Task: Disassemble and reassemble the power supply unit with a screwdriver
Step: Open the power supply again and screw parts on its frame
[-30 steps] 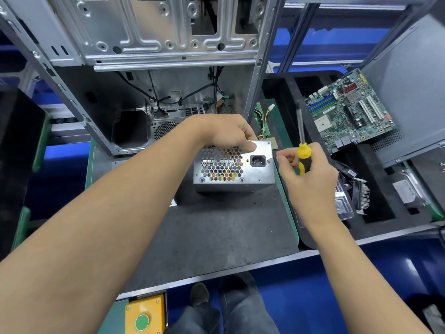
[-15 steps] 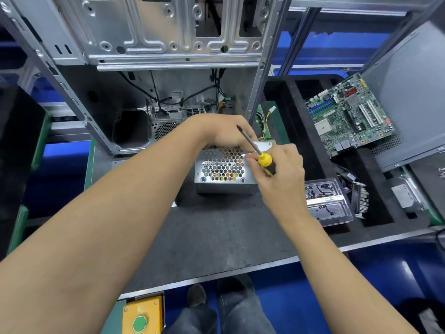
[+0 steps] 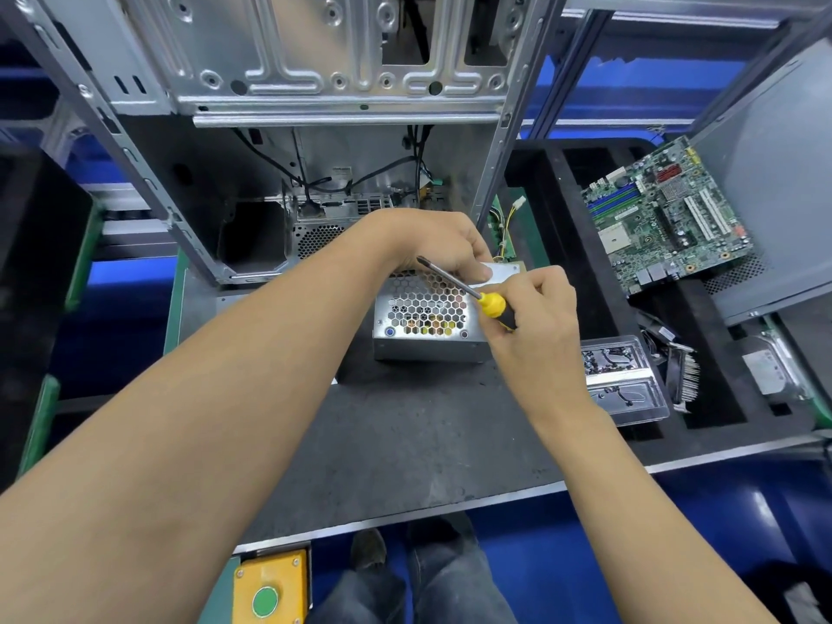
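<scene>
Centrally, above the dark worktop (image 3: 405, 443), an open computer case (image 3: 315, 83) is seen filling the upper frame. The power supply unit (image 3: 427, 317) is set at mid-frame, gripped along its top by the left hand (image 3: 432, 245). The screwdriver (image 3: 477, 297) is clasped in the right hand (image 3: 535, 326); its tip apparently points up-left, off the unit.

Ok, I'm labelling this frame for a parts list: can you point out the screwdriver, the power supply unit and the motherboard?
screwdriver (image 3: 491, 304): head view, on its yellow handle.
power supply unit (image 3: 425, 310): head view, on its honeycomb grille face.
motherboard (image 3: 666, 218): head view, on the middle of the green board.
</scene>
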Action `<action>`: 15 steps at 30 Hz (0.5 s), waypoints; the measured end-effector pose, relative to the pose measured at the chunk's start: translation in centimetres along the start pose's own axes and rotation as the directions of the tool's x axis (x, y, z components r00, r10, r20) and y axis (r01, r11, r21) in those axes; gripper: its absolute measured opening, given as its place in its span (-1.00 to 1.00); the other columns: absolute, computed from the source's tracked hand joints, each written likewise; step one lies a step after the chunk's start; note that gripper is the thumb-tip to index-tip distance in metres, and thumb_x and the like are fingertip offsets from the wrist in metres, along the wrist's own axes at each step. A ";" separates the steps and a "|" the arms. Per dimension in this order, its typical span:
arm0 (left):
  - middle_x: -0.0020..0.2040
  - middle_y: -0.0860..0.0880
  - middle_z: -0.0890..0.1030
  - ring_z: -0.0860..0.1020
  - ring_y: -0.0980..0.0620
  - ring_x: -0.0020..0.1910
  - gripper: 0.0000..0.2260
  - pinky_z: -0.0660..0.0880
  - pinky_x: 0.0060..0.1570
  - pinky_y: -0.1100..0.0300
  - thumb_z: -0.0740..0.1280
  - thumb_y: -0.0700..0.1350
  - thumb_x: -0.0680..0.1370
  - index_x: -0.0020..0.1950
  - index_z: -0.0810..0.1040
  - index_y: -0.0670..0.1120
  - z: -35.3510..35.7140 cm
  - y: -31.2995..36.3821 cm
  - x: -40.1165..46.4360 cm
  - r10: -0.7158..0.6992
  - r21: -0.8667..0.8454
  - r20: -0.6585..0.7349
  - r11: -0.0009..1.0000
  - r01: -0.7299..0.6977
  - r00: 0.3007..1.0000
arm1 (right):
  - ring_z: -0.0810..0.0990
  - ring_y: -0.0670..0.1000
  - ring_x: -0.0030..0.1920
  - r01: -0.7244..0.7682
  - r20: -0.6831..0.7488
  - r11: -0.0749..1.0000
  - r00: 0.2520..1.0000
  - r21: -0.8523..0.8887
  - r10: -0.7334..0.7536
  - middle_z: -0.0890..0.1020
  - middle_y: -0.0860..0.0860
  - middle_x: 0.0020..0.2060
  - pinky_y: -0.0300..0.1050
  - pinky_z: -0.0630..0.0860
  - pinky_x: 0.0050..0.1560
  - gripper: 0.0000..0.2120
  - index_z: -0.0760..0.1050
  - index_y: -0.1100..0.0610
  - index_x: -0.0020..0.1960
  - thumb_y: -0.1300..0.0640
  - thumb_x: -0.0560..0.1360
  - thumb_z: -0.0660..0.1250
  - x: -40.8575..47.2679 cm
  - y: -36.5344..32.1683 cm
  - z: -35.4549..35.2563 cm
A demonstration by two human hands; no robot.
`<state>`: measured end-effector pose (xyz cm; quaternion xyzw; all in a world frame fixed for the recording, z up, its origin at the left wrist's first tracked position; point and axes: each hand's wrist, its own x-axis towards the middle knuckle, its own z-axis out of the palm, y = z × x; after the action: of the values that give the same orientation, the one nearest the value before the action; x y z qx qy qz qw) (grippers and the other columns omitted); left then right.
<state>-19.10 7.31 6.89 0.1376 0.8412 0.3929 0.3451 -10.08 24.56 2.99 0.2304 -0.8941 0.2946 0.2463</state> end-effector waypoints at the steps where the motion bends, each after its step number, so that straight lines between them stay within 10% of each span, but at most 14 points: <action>1: -0.10 -0.19 0.61 0.48 -0.06 -0.16 -0.83 0.47 -0.09 0.02 0.33 -0.14 0.62 0.09 0.66 -0.21 0.0 0.0 0.0 0.003 0.008 -0.006 1.000 -0.003 1.000 | 0.35 0.08 -0.16 0.039 0.006 0.999 0.999 -0.013 -0.039 0.40 0.08 -0.17 0.10 0.41 -0.23 -0.84 0.52 0.26 -0.20 0.38 0.34 0.49 0.1 -0.1 -0.1; 11: 0.09 -0.23 0.65 0.51 0.00 -0.07 -0.84 0.50 0.19 -0.09 0.33 -0.14 0.62 0.07 0.68 -0.17 -0.3 -0.2 0.3 0.028 0.048 -0.023 0.998 -0.027 0.999 | 0.26 -0.02 -0.18 0.045 -0.025 0.997 0.999 -0.060 -0.047 0.50 0.16 -0.28 0.08 0.42 -0.33 -0.79 0.62 0.27 -0.14 0.51 0.31 0.42 0.3 -0.8 0.0; 15: -0.24 -0.04 0.60 0.46 0.10 -0.31 -0.83 0.47 -0.31 0.25 0.33 -0.13 0.63 0.04 0.69 -0.17 -0.3 -0.3 0.5 0.014 -0.008 -0.021 1.000 -0.014 1.000 | 0.11 -0.15 -0.17 -0.073 -0.004 0.996 0.997 -0.044 0.073 0.50 0.18 -0.23 0.00 0.32 -0.28 -0.79 0.50 0.27 -0.21 0.47 0.33 0.50 0.3 -0.7 -0.1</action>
<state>-19.65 7.19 6.56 0.1381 0.8423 0.4001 0.3338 -9.93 24.02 3.51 0.1920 -0.9079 0.2840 0.2414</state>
